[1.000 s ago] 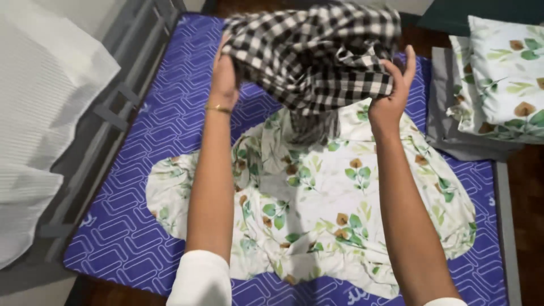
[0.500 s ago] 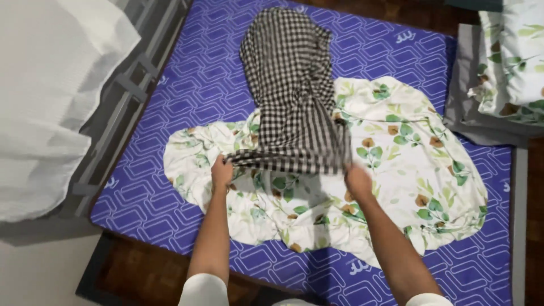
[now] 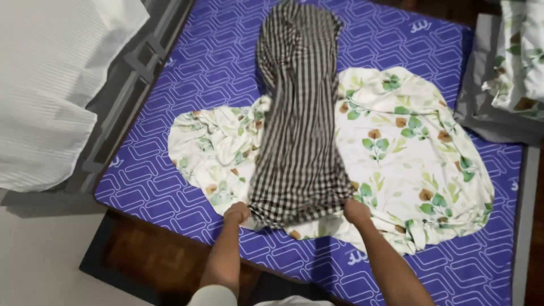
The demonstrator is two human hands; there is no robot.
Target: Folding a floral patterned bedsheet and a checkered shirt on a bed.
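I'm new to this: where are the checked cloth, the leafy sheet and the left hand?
Checked cloth (image 3: 297, 130): head view, its middle.
Leafy sheet (image 3: 408, 153): head view, right half.
Left hand (image 3: 237, 213): head view, knuckles gripping the cloth's corner.

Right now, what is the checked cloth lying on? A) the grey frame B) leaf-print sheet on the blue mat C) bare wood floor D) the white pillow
B: the checked cloth lies stretched over the leaf-print sheet on the blue mat, both hands gripping its near corners.

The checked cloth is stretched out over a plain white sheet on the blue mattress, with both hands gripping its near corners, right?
Not quite. The sheet under the checked cloth is leaf-patterned, not plain white, as the head view shows. The rest holds: it lies on the blue mattress, left hand and right hand gripping the near corners.
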